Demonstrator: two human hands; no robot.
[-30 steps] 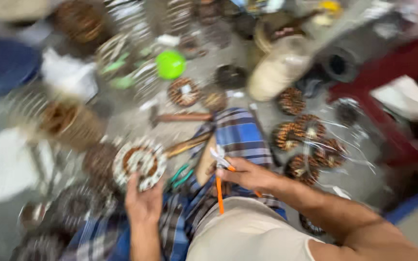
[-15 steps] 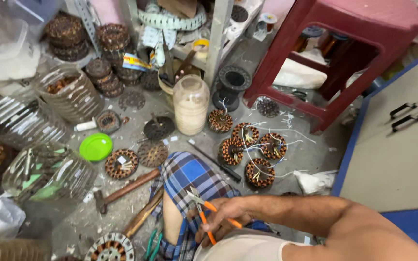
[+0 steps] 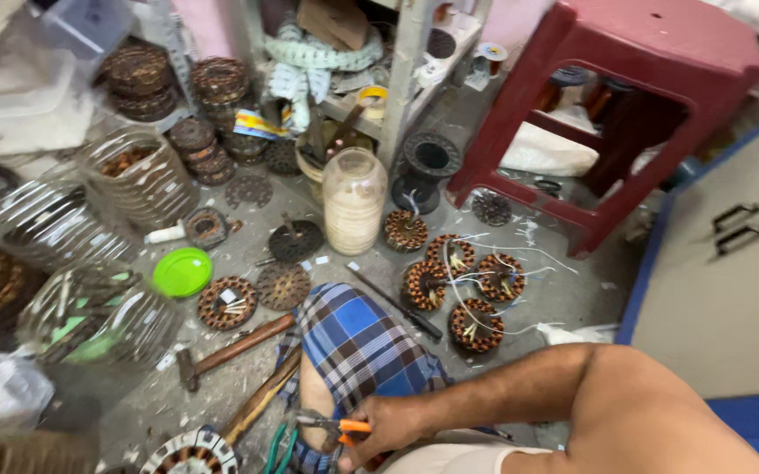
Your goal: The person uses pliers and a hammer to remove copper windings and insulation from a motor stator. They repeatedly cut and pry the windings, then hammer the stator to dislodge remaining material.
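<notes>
While my right hand keeps its grip clenched on orange-handled metal pliers at lower centre, ribbed copper-wound stators lie right of my checked cloth.

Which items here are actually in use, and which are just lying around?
In use: right hand; orange-handled pliers; round wound stator at the bottom edge.
Lying about: wooden-handled hammer; green plastic lid; tall clear plastic jar; red plastic stool.

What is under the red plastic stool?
Under the red stool lies a white bag and a small dark ring; deeper in, dark round items are shadowed and unidentifiable.
</notes>
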